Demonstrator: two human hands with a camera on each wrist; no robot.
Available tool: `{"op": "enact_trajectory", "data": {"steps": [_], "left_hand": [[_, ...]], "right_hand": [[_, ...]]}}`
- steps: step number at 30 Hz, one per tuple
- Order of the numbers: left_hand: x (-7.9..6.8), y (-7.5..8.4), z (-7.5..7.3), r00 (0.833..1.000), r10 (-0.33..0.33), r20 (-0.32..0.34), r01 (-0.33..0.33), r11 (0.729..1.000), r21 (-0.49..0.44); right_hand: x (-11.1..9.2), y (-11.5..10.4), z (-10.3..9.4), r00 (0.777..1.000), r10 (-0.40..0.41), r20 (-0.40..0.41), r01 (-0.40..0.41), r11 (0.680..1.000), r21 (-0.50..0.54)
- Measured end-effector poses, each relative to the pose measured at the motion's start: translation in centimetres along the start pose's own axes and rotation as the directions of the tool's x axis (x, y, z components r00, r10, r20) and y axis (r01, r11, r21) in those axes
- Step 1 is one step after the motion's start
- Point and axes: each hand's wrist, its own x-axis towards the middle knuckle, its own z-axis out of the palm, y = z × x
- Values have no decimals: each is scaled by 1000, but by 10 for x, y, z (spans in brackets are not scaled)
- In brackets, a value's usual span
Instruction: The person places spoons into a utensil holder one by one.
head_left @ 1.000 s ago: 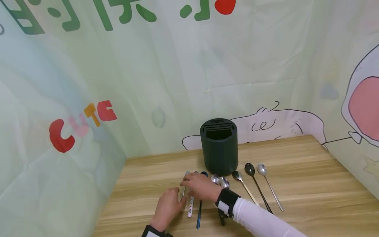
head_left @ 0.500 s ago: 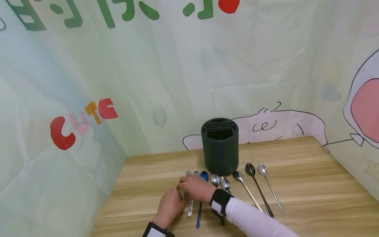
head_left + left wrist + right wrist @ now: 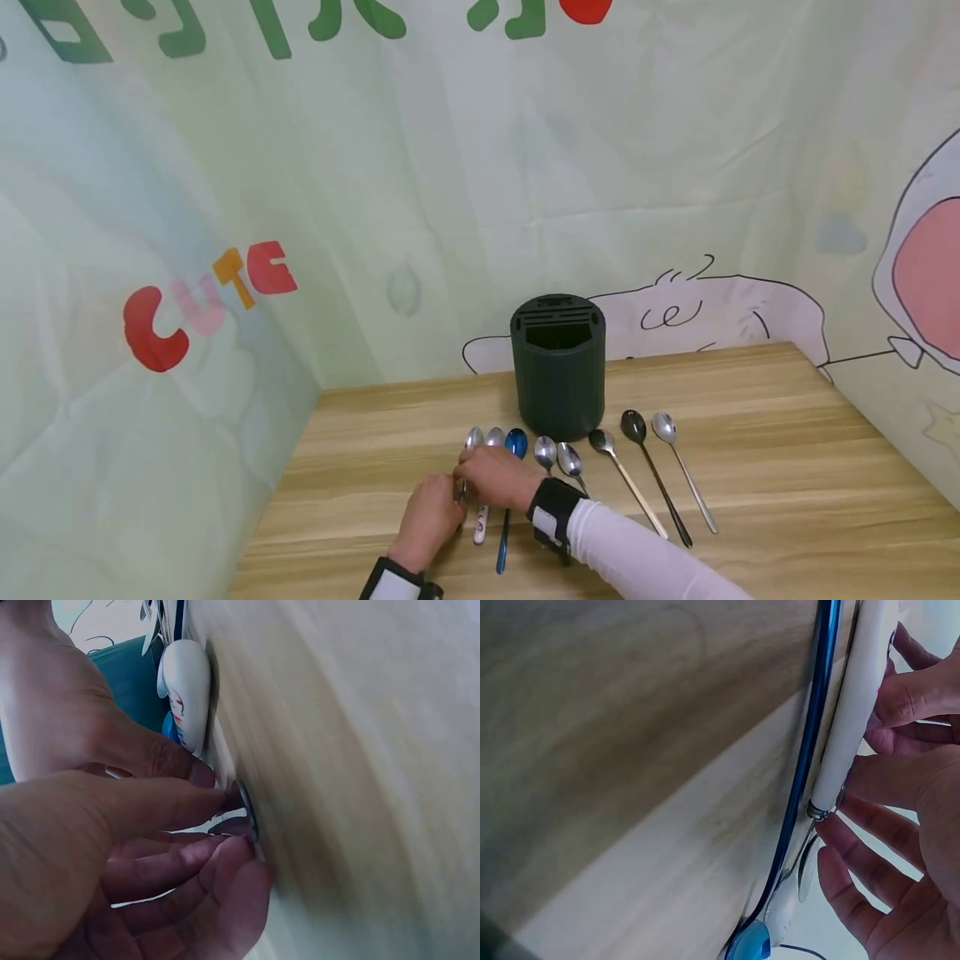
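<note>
A silver spoon point(image 3: 473, 437) lies at the left end of a row of long-handled spoons. My left hand point(image 3: 429, 518) pinches its handle end between thumb and fingers; the metal edge point(image 3: 250, 814) shows in the left wrist view. Higher up the same handle, my right hand point(image 3: 501, 475) holds it with curled fingers, the exact contact partly hidden. Beside the right thumb lies a spoon with a white printed handle point(image 3: 855, 712), its bowl point(image 3: 495, 436) just above the hand. A blue spoon point(image 3: 516, 442) follows, partly under the right hand.
Behind the row stands a dark green cutlery holder point(image 3: 558, 387) with a slotted top. To the right lie two silver spoons, then a gold-handled spoon point(image 3: 630, 483), a black spoon point(image 3: 656, 471) and a silver spoon point(image 3: 684, 471). Printed cloth point(image 3: 420, 192) surrounds the wooden table point(image 3: 787, 467).
My right hand has drawn slightly left and down, uncovering the blue spoon's bowl and the other bowls beside it. Its fingers have closed in on the leftmost spoon. My left hand stays nearly in place.
</note>
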Motion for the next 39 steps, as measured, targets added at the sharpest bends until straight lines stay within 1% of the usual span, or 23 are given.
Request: {"op": "enact_trajectory", "data": {"steps": [3, 7, 10, 14, 18, 21, 26, 31, 39], "left_hand": [[2, 0, -1, 1000, -11, 15, 11, 1000, -24], [2, -1, -1, 1000, 3, 17, -2, 999, -50], [0, -1, 0, 999, 7, 35, -4, 996, -84], [-2, -1, 0, 998, -6, 66, 14, 991, -131], [-2, 0, 0, 999, -2, 47, 9, 991, -131], [-2, -1, 0, 999, 5, 33, -1, 993, -115], [0, -2, -1, 999, 12, 45, -6, 993, -114], [2, -2, -2, 998, 1, 65, 8, 991, -134], [-1, -3, -5, 998, -2, 69, 16, 982, -190]], "right_hand": [[2, 1, -1, 1000, -3, -4, 3, 1000, 17], [2, 0, -3, 1000, 7, 15, -8, 998, 67], [3, -2, -2, 1000, 11, 29, -14, 996, 88], [4, -4, 0, 999, 14, 36, -16, 998, 66], [5, -4, 0, 1000, 14, 26, -15, 999, 43], [6, -4, -1, 1000, 8, 21, -9, 999, 53], [5, -3, -1, 1000, 14, 24, -15, 997, 74], [4, -1, -2, 1000, 17, 14, -17, 998, 56], [1, -2, -2, 1000, 14, -2, -14, 999, 49]]}}
